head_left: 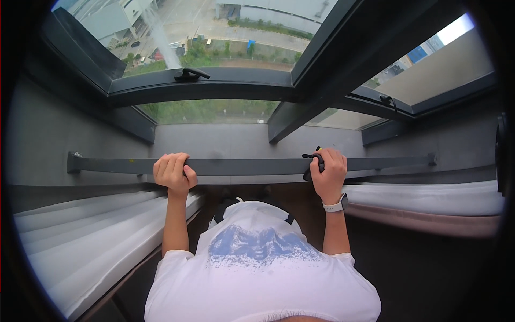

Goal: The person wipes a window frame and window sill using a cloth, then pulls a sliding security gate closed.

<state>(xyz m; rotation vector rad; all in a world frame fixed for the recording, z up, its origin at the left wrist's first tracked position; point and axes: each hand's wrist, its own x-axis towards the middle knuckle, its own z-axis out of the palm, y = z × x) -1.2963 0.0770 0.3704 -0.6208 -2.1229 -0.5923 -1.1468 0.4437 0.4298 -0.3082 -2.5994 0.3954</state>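
Note:
A dark grey horizontal rail [247, 165] runs across in front of a window. My left hand [173, 173] is curled over the rail left of its middle, gripping it. My right hand [328, 173] rests on the rail further right, closed around a small black object [314, 161] with a strap that presses against the bar. A white watch [336, 205] is on my right wrist. Below the hands I see my white shirt [257, 268] with a blue print.
Beyond the rail stands a dark-framed window [214, 88] with a black handle [189, 74], showing buildings and greenery far below. White curtains hang at the left [91, 241] and right [429, 197]. The grey sill wall [236, 140] lies behind the rail.

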